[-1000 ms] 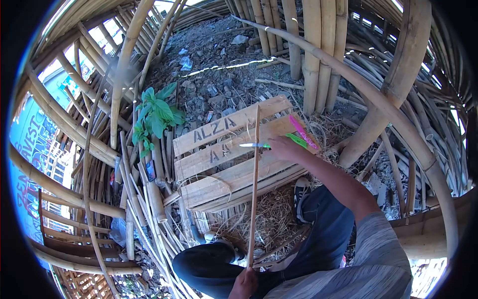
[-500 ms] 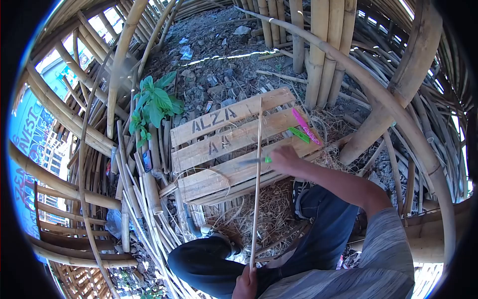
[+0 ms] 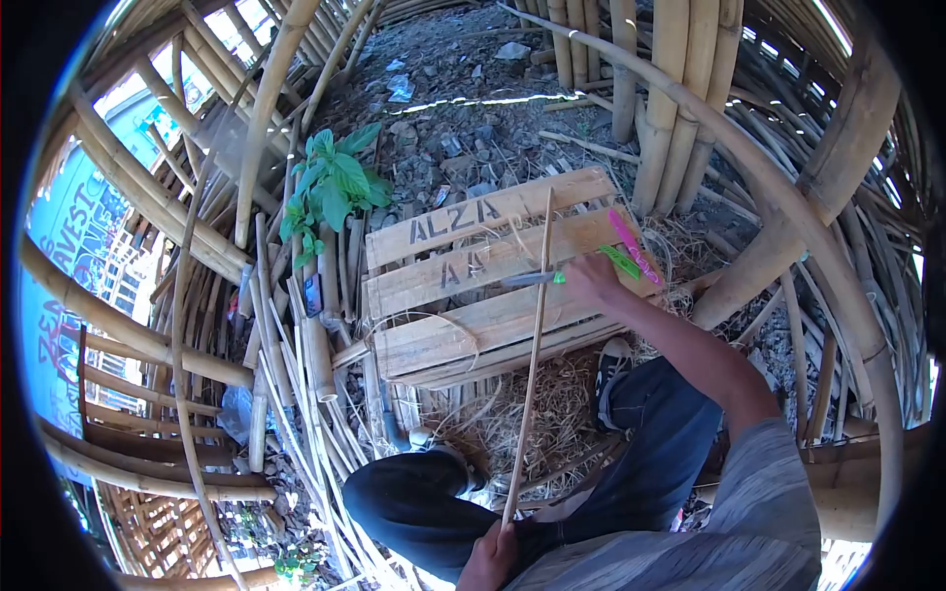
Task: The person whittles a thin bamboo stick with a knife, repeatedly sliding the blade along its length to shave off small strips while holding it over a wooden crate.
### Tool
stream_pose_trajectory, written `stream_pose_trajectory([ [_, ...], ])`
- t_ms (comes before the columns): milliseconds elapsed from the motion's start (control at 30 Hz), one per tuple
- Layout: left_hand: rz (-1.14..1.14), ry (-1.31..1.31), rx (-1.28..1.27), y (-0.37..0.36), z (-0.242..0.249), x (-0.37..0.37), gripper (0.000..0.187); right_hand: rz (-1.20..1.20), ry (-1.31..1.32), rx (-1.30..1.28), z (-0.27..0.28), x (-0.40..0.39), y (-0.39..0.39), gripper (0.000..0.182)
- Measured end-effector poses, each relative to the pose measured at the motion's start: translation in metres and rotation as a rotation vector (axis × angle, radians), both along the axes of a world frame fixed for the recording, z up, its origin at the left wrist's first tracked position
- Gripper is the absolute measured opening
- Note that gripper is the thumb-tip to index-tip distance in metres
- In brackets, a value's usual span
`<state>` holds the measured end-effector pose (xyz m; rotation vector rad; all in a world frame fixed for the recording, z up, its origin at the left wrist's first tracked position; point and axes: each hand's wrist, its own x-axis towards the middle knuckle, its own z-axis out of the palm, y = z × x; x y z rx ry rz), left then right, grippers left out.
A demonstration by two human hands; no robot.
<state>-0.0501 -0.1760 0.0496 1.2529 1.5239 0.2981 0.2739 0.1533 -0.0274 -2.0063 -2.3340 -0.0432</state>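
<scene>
My left hand is closed around the lower end of a thin bamboo strip, which slants up and away over the wooden crate. In my right hand is a knife with a green handle, its blade pointing left across the strip near its upper part. A thin curled shaving shows beside the strip's upper end. On the crate's right side, just past my right hand, lie a green knife sheath and a pink object with lettering.
Bamboo shavings cover the ground between my legs and the crate. Cut bamboo strips lie to the left, near a leafy plant. Thick bamboo posts and a slanting pole stand on the right.
My right hand with the knife has moved up along the strip, away from my body. A curled shaving now shows near the strip's top. The whole view has shifted slightly.
</scene>
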Motion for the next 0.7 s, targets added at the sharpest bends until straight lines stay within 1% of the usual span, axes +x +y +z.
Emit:
stream_pose_trajectory([
  [33,-0.006,-0.005,0.003,-0.004,-0.004,-0.003,0.038,-0.006,-0.005,0.003,-0.010,0.014,0.007,0.016],
  [100,-0.035,-0.004,0.102,-0.019,-0.013,-0.005,0.036,0.047,0.067,0.245,-0.031,0.051,0.024,0.014],
  [133,-0.033,-0.003,0.089,-0.024,0.002,-0.005,0.036,0.049,0.069,0.233,-0.025,0.040,0.009,0.014],
  [200,0.048,-0.068,0.098,-0.012,0.024,-0.001,0.034,0.009,0.016,0.116,0.001,0.015,0.007,0.013],
  [233,0.072,-0.064,0.081,-0.016,-0.005,-0.008,0.036,0.001,-0.007,0.139,0.002,0.005,0.003,0.015],
  [267,0.067,-0.060,0.072,-0.033,-0.023,-0.019,0.036,-0.004,-0.002,0.131,0.002,0.000,-0.006,0.015],
  [333,0.002,0.013,0.066,-0.028,-0.010,-0.013,0.036,0.164,-0.083,0.126,0.004,-0.005,-0.009,0.015],
  [367,-0.028,0.050,0.054,-0.028,-0.004,-0.012,0.036,0.165,-0.079,0.120,0.000,-0.004,-0.003,0.015],
  [400,-0.031,0.047,0.036,-0.033,0.002,-0.010,0.036,0.053,-0.017,0.069,-0.008,0.004,0.007,0.015],
  [433,-0.020,0.039,0.068,-0.027,0.005,-0.010,0.035,-0.064,0.044,0.045,-0.005,0.009,0.018,0.016],
  [467,-0.001,0.023,0.113,-0.018,0.004,-0.005,0.036,-0.062,0.032,0.068,-0.001,0.011,0.028,0.016],
  [500,0.056,-0.090,0.116,-0.022,-0.016,-0.008,0.032,-0.092,0.048,0.117,0.000,0.005,0.028,0.017],
  [533,0.055,-0.082,0.115,-0.029,-0.030,-0.015,0.032,-0.128,0.077,0.154,-0.005,-0.004,0.022,0.018],
  [600,0.247,-0.407,-0.168,-0.030,-0.061,-0.023,0.026,-0.128,0.107,0.140,-0.004,-0.003,0.020,0.018],
  [633,0.243,-0.405,-0.163,-0.030,-0.077,-0.033,0.026,-0.136,0.137,0.108,-0.006,-0.002,0.016,0.019],
  [700,0.268,-0.789,-0.566,-0.028,-0.100,-0.054,0.023,-0.133,0.140,0.117,-0.009,-0.004,0.010,0.021],
])
